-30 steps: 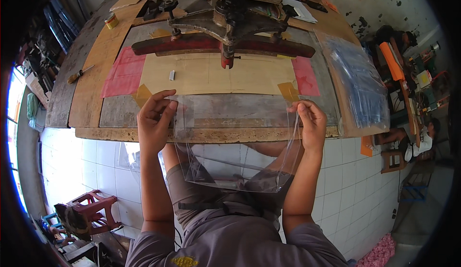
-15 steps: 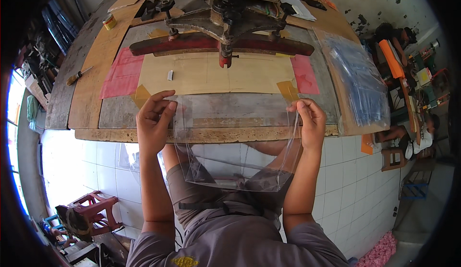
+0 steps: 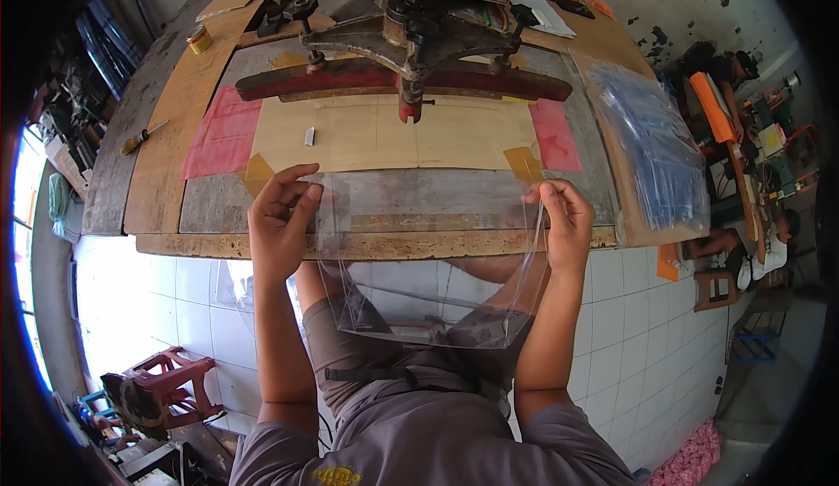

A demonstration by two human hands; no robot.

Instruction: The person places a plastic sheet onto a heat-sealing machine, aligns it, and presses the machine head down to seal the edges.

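A clear plastic sheet [image 3: 428, 298], creased along both sides, hangs between my hands over the table's front edge and my lap. My left hand [image 3: 284, 219] pinches its upper left corner between thumb and fingers. At the upper right corner, my right hand [image 3: 564, 215] grips it the same way. Beyond the sheet lies a tan board [image 3: 341, 141] with pink pieces [image 3: 223, 136] at its ends and brown tape at its near corners. Above that board stands a press head with a long red bar [image 3: 350, 82].
Clear bluish plastic pieces [image 3: 651, 149] are stacked at the table's right. A brush [image 3: 135, 142] and a small tin [image 3: 199, 40] lie on the left side. A red stool [image 3: 170, 385] stands on the floor at lower left. People sit at far right.
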